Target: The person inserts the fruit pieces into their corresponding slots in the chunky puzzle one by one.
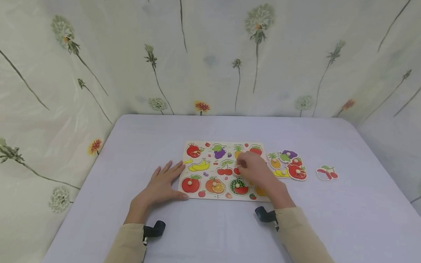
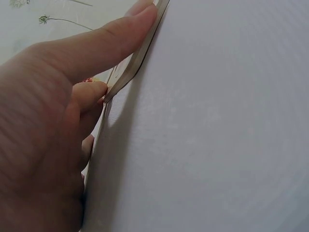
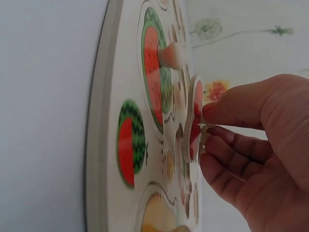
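pinching red piece (image 3: pixel 194 135) beneath right hand (image 1: pixel 256 169), above board (image 3: pixel 125 79); left hand (image 1: pixel 162 183) spread against edge (image 2: pixel 126 76).

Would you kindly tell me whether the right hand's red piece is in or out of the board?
Out: the right hand holds the red piece above the board, its wooden edge showing.

Near room is offered between the sleeves (image 1: pixel 126 246); the board (image 1: pixel 213 169) is blocked left by the left hand (image 1: pixel 163 184), right by loose pieces (image 1: pixel 297 171), and overhead by the right hand (image 1: pixel 255 168).
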